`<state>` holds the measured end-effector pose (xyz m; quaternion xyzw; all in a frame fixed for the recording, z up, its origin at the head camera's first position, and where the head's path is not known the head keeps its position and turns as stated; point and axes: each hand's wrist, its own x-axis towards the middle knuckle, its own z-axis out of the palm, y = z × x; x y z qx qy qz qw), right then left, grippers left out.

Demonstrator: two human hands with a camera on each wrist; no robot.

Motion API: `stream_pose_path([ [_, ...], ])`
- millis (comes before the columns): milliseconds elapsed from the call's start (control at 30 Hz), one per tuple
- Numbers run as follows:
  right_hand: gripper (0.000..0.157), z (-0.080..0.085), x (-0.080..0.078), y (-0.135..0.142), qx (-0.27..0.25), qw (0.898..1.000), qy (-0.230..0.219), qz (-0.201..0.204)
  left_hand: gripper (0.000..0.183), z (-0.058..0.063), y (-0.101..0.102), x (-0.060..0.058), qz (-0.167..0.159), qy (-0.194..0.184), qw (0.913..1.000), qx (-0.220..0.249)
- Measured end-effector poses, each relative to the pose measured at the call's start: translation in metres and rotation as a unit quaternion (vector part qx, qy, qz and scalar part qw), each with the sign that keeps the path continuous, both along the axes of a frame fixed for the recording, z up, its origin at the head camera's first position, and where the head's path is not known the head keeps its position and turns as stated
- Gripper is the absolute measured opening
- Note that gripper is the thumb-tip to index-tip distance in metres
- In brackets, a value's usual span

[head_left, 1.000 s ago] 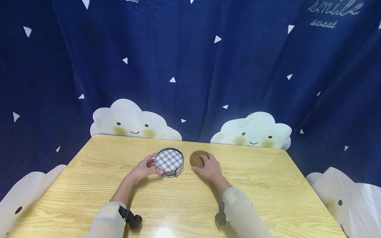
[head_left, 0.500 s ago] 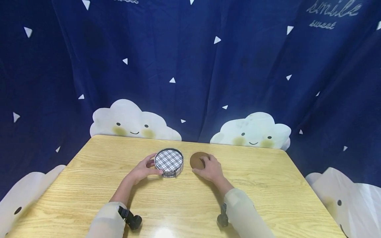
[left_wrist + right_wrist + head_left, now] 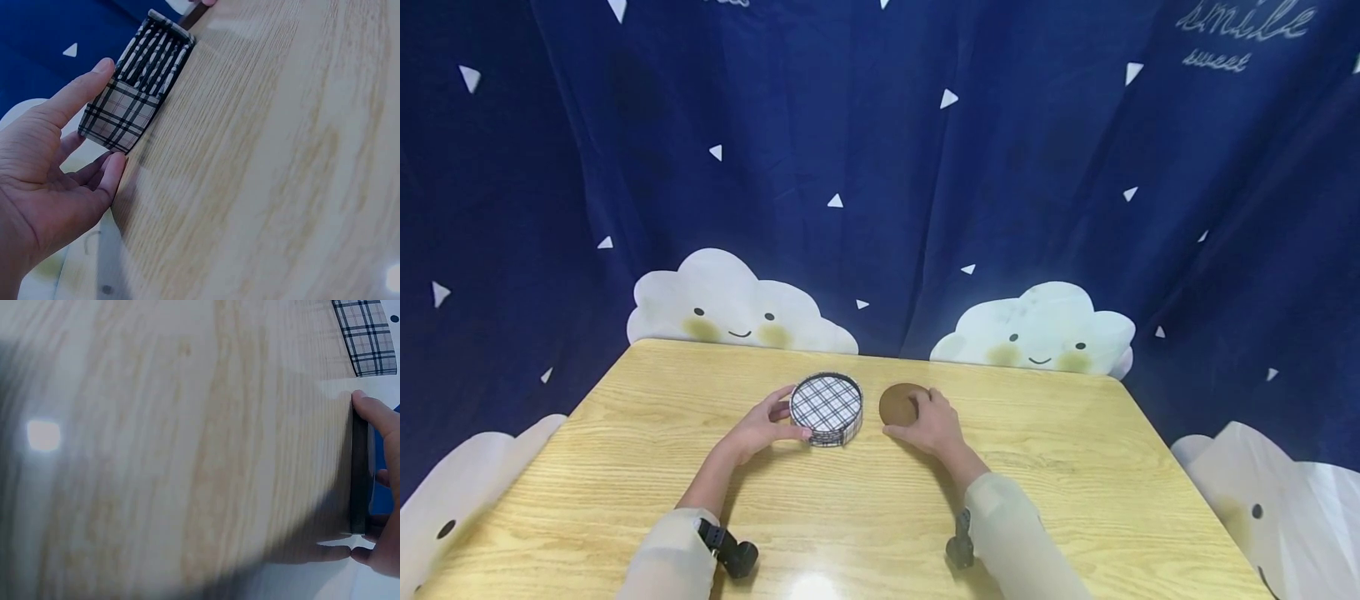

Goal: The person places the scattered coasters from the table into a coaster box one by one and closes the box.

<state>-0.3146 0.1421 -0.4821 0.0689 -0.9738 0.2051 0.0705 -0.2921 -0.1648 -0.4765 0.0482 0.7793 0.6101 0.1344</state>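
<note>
A round coaster holder [image 3: 826, 403] in black-and-white plaid stands toward the far side of the table, a plaid coaster face showing on top. Through the slot in its side, several stacked coaster edges [image 3: 149, 62] are visible in the left wrist view. My left hand [image 3: 762, 429] grips its left side, thumb on the near side and fingers reaching behind. Just right of the holder lies a flat brown disc [image 3: 893, 406]. My right hand [image 3: 934, 423] holds it from the right with curled fingers, the thumb at its near edge. The disc's dark edge [image 3: 360, 469] shows in the right wrist view.
Both things rest on a light wooden table [image 3: 850, 517], with a narrow gap between them. Behind the table's far edge hangs a dark blue curtain [image 3: 880, 167] with clouds and white triangles. Black wrist cameras [image 3: 735, 557] sit on both sleeves.
My right hand has shifted very slightly toward me, its fingers a little differently set at the brown disc. My left hand and the coaster holder have stayed put.
</note>
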Motion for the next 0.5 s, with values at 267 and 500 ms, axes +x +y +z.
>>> stream_pose_path([
  [267,0.091,0.0039,-0.0004,0.0005,-0.002,1.0,-0.018,0.002,0.101,0.0014,0.0001,0.0006,-0.001,-0.005,1.0,-0.001],
  [500,0.1,0.0039,-0.0018,0.0046,0.007,0.999,-0.044,0.009,0.1,0.0001,-0.0002,-0.0006,0.0,-0.003,1.0,-0.005],
])
